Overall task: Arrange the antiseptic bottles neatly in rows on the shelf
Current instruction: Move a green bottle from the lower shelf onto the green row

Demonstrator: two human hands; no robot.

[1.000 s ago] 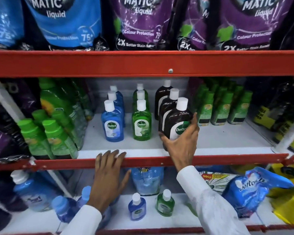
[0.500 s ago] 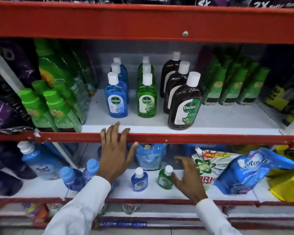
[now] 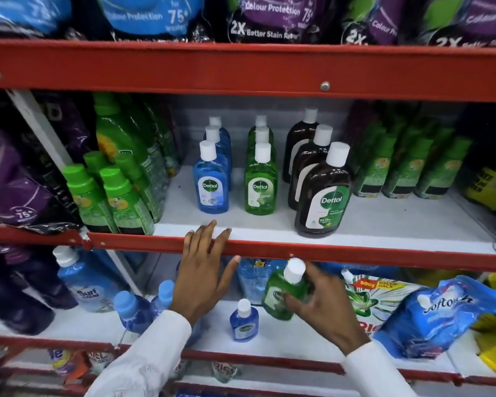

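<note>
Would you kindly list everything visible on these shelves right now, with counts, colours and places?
Blue Dettol bottles: three, white caps, one file on the middle shelf, left.
Green Dettol bottles: three, white caps, file beside the blue.
Brown Dettol bottles: three, larger, file to the right.
Green-capped cleaner bottles: several, middle shelf, both sides.
Detergent pouches: blue and purple, top shelf.
Small blue Dettol bottle: one, standing on the lower shelf.
Small green Dettol bottle: one, tilted, in the right hand.
Blue refill pouches: a few, lower shelf.
Red shelf rail: front edge of the middle shelf.
Left hand: open, fingers on the rail.
Right hand: gripping the small green bottle.
</note>
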